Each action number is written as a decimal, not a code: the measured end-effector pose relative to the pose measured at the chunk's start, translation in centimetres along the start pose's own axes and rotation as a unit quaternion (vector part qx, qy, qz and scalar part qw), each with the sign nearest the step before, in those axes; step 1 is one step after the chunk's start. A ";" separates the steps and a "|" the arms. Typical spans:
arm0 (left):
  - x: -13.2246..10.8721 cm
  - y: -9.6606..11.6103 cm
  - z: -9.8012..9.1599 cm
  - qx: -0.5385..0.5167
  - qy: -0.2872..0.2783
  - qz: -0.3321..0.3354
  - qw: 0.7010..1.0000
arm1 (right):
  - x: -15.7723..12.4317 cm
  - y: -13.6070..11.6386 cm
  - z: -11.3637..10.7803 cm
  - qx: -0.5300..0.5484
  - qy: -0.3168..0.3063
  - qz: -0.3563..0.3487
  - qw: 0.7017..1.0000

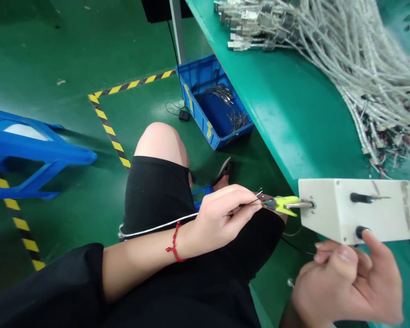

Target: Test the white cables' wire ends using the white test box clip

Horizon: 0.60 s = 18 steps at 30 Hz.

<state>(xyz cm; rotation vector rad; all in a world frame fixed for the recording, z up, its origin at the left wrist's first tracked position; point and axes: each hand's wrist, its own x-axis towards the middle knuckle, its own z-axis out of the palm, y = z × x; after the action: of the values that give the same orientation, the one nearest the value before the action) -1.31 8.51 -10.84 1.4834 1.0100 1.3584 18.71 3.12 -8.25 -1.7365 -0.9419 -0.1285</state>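
Should the thin silvery-white cable (164, 224) lying across the lap catch, its drag could pull the fine multicoloured wires (266, 202) out of place at the yellow-green metal-jawed clip (289, 204); splayed strands might also touch one another. Blur makes it hard to tell whether the clip bites them. The wires sit at the front of the white box-shaped device (323, 205) at the worktop (287, 118) edge. The left hand (223, 216) reaches across, its grip pinched closed on the wires; the right hand (355, 282), loosely curled and apparently holding nothing, rests a fingertip on the round black knob (361, 230).
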 end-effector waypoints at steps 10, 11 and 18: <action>-0.1 -0.4 0.0 0.005 0.004 0.015 1.000 | 0.2 0.4 0.0 0.017 -0.019 0.000 1.000; -0.1 -0.4 0.0 0.004 0.004 0.014 1.000 | 0.2 0.4 0.0 0.018 -0.018 0.001 1.000; -0.2 -0.2 0.1 0.000 0.003 0.018 1.000 | 0.1 0.1 0.0 0.014 -0.017 0.009 1.000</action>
<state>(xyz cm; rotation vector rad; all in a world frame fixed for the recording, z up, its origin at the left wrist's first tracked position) -1.26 8.32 -11.09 1.5051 0.9920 1.3896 18.85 3.18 -8.34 -1.7256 -0.9490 -0.0731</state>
